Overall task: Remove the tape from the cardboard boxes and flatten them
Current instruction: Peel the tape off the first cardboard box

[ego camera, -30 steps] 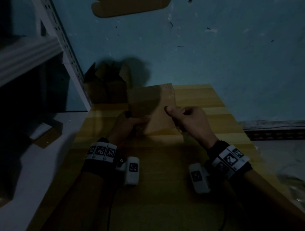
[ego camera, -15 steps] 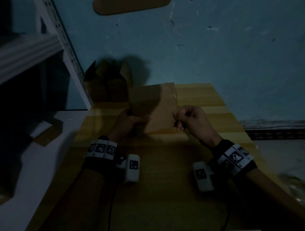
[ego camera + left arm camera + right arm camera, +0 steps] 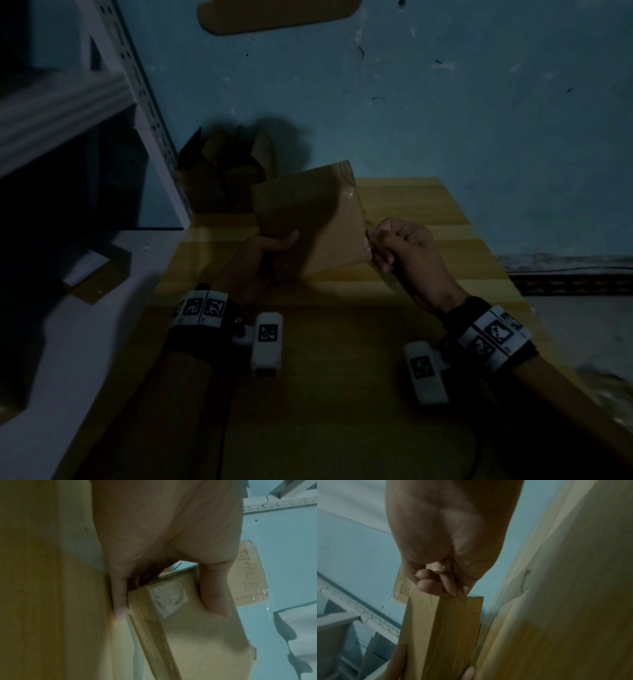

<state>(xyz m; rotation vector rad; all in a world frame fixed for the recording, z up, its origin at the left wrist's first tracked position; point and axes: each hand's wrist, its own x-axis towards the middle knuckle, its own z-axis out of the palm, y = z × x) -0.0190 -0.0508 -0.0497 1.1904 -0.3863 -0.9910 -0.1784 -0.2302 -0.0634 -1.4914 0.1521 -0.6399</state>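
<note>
A small flat cardboard box [image 3: 308,219] stands on edge on the wooden table [image 3: 411,342], tilted slightly. My left hand [image 3: 274,245] grips its lower left corner, thumb in front and fingers behind. In the left wrist view clear tape [image 3: 168,599] covers the corner of the box [image 3: 197,635] and runs down its narrow side. My right hand [image 3: 394,246] is curled at the box's right edge, thumb and forefinger pinching the tape there. From the right wrist, the fingertips [image 3: 452,589] meet at the end of the box's [image 3: 453,628] taped narrow side.
An opened cardboard box [image 3: 222,171] sits at the table's back left corner, against the blue wall. A white metal rack [image 3: 137,102] stands at the left. A flat cardboard piece [image 3: 99,274] lies on the white surface beside the table. Crumpled clear plastic [image 3: 609,394] lies at the right.
My right hand has slid from the box's front face to its right edge and curled into a pinch. The left hand has kept its grip; the box has turned slightly.
</note>
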